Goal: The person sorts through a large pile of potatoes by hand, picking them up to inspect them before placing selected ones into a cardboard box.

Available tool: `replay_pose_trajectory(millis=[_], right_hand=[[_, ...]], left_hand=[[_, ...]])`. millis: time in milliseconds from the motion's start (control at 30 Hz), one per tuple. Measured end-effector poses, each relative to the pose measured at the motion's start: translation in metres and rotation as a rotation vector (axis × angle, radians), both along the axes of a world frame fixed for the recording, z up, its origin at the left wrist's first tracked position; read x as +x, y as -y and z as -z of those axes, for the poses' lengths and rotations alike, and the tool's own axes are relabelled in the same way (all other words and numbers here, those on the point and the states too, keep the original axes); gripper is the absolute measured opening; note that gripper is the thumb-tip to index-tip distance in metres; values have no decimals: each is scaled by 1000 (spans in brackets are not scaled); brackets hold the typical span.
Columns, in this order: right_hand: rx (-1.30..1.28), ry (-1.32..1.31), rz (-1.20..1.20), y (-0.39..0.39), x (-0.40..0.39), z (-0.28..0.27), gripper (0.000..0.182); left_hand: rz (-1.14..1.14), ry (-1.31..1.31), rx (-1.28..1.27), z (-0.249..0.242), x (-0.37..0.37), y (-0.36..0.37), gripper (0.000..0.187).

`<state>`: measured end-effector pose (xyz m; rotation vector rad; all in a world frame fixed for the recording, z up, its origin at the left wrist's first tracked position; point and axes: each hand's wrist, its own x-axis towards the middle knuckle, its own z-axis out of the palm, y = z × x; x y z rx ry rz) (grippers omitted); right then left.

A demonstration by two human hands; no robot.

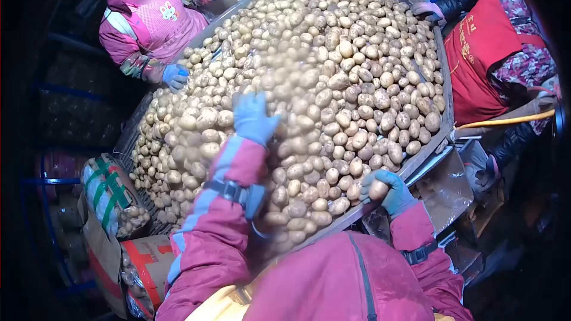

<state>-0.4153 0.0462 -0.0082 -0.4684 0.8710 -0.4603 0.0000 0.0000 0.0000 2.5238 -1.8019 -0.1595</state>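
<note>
A large heap of potatoes (357,71) covers the wide tray with a raised rim (447,86). My left hand (254,117), in a blue glove, reaches over the middle of the heap; it is smeared by motion, and whether it holds anything cannot be made out. Near the tray's front right edge, my right hand (389,191), in a blue-green glove, has its fingers wrapped round a single potato (377,189). Potatoes around my left hand also look blurred.
A person in pink (160,18) at the upper left rests a blue-gloved hand by the heap. Others stand at the far edge and right, one with a red apron (482,59). Potato bags (113,190) stand lower left; cardboard boxes (443,193) sit at right.
</note>
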Motion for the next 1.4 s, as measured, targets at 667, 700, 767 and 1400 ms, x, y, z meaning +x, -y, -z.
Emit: replay_pose_trajectory(millis=[667,700,767,1400], right_hand=[[-146,-215,-23,6,-11,11,28],[-99,-198,-2,6,-12,9,29],[0,-154,39,7,-10,7,30],[32,-171,109,4,-17,32,33]], left_hand=[[214,-363,-222,76,-75,94,50],[247,-336,-320,75,-80,88,48],[297,-295,-323,70,-88,68,47],[123,130,155,46,19,66,59]])
